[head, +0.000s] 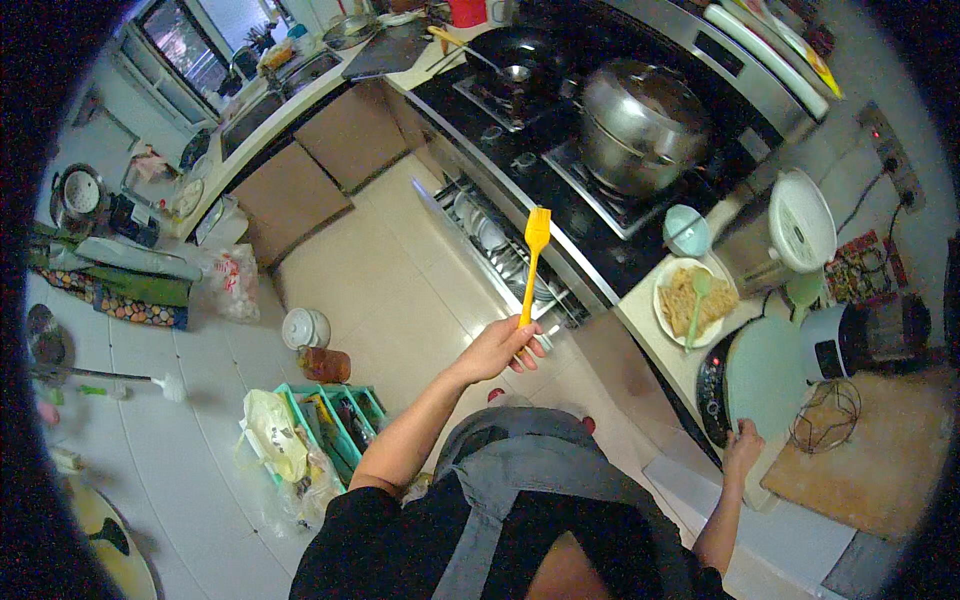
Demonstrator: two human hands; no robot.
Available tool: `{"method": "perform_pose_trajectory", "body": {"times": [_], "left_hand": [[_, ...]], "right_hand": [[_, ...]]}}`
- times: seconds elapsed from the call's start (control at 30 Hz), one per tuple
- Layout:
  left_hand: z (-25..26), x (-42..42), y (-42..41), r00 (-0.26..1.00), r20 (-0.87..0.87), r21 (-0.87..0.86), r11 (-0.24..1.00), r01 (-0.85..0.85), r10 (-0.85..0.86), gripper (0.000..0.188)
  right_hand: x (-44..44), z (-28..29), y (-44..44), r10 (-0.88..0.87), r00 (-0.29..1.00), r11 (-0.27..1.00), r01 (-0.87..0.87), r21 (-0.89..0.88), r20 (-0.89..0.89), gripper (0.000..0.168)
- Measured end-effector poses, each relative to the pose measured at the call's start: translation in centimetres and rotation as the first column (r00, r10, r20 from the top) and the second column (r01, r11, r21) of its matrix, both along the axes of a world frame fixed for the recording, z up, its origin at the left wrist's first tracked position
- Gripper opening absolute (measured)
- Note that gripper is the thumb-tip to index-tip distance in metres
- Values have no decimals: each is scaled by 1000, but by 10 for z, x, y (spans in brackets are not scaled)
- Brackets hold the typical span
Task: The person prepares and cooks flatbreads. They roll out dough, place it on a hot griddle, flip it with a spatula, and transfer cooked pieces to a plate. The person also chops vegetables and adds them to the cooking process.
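My left hand (499, 349) grips the handle of a yellow silicone basting brush (536, 232). Its bristle end points up and away from me, over the floor in front of an open drawer. On the right, my right hand (745, 448) has its fingers curled at the near rim of a round electric griddle (766, 375) with a pale green surface. Whether those fingers pinch the rim or only touch it is too small to tell. Beyond the griddle, a white plate (665, 330) holds folded flatbread (679, 300), with a light green spatula (696, 307) lying across it.
A steel pot (641, 127) and a black wok (517, 49) with a ladle stand on the stove. The dish drawer (499, 247) juts out below. A pale blue bowl (686, 229), wire rack (825, 416) and wooden board (870, 457) share the right counter. A green crate (330, 420) stands at left.
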State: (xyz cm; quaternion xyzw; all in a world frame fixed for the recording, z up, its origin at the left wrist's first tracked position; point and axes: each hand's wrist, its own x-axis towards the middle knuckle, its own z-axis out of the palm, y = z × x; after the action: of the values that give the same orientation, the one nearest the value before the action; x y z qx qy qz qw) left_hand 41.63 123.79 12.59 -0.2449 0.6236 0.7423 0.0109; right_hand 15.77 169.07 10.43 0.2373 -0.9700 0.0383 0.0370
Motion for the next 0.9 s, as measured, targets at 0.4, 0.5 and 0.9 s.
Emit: {"method": "perform_pose_trajectory", "body": {"times": [0.4, 0.5, 0.9], "left_hand": [[16, -26, -156, 985, -147, -78, 991, -105, 93, 31], [28, -46, -189, 989, -140, -149, 987, -66, 45, 32], [55, -71, -364, 997, -18, -604, 795, 47, -73, 33]], "right_hand": [[80, 62, -393, 622, 700, 662, -229, -714, 352, 27], [90, 57, -493, 744, 578, 467, -90, -879, 336, 30], [59, 55, -739, 778, 486, 208, 398, -893, 398, 14]]}}
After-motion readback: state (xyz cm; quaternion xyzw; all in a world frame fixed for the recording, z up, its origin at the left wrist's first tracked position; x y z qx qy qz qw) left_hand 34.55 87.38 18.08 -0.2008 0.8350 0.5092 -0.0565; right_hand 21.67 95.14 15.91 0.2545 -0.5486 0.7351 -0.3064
